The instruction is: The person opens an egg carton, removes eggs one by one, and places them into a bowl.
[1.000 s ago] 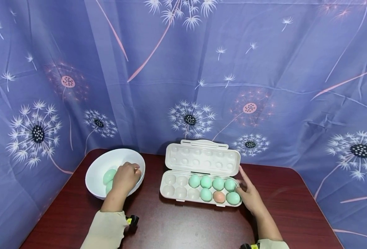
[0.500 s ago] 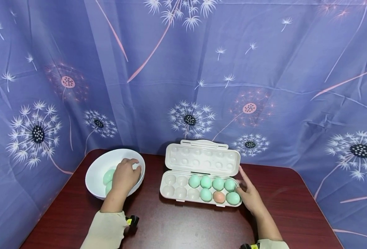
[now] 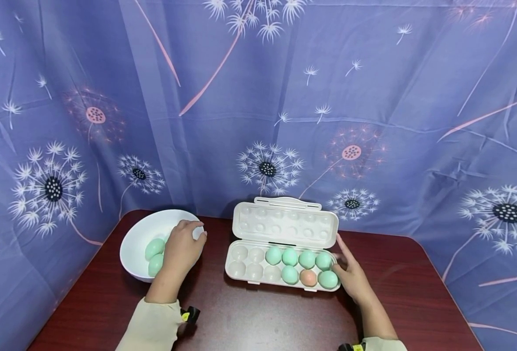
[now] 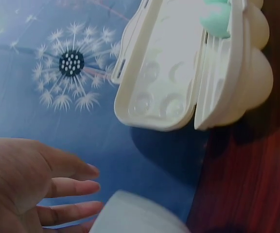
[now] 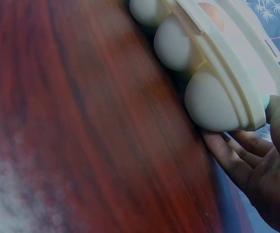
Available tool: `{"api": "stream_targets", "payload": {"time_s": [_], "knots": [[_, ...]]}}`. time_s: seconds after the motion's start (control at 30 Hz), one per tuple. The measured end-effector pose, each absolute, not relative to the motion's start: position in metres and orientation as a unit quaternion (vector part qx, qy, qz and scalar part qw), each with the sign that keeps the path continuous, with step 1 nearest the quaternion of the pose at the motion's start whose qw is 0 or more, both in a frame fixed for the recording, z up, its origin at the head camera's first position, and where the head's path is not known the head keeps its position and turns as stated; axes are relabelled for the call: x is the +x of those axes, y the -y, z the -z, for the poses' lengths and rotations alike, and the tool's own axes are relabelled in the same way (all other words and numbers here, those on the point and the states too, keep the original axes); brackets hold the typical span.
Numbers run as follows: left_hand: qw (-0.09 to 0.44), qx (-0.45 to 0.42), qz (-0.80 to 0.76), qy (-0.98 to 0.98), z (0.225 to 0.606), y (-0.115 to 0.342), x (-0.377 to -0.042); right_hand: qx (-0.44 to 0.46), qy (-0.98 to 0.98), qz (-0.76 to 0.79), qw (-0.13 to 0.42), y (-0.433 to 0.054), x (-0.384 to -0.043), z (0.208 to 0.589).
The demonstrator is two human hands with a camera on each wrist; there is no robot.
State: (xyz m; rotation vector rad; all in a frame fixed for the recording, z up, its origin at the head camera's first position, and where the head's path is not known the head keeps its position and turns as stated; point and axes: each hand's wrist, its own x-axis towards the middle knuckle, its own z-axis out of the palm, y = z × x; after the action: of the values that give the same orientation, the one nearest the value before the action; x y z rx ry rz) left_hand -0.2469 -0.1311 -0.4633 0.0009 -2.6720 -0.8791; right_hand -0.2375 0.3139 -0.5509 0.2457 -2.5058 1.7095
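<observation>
A white bowl (image 3: 131,243) stands at the left of the table, with green eggs (image 3: 154,247) in it. My left hand (image 3: 183,248) hovers at the bowl's right rim, thumb and fingers apart. In the left wrist view those fingers (image 4: 74,187) are loosely extended behind the bowl's rim (image 4: 135,216), and nothing shows between them. An egg carton (image 3: 254,271) lies with its lid (image 3: 285,224) raised. Several green eggs (image 3: 290,274) and one orange egg (image 3: 308,278) sit in its right-hand cups. My right hand (image 3: 352,275) holds the carton's right end, thumb above and fingers (image 5: 232,155) below.
The dark red wooden table (image 3: 258,321) carries both bowl and carton. A blue dandelion-patterned curtain (image 3: 223,146) hangs close behind the table's back edge. Left-hand cups (image 3: 240,252) of the carton hold no eggs.
My left hand has shifted right towards the bowl's rim and its fingers have spread. An orange patch at its fingertips is out of sight. The right hand and carton have stayed still.
</observation>
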Motion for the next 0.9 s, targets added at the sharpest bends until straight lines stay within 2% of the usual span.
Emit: {"api": "stream_targets", "payload": {"time_s": [0.4, 0.9], "knots": [[0.196, -0.037, 0.306, 0.931, 0.464, 0.104, -0.240, 0.072, 0.837, -0.540, 0.051, -0.316, -0.240, 0.554], [0.181, -0.118, 0.263, 0.940, 0.477, 0.066, -0.234, 0.067, 0.832, -0.548, 0.046, -0.314, -0.238, 0.551]]}}
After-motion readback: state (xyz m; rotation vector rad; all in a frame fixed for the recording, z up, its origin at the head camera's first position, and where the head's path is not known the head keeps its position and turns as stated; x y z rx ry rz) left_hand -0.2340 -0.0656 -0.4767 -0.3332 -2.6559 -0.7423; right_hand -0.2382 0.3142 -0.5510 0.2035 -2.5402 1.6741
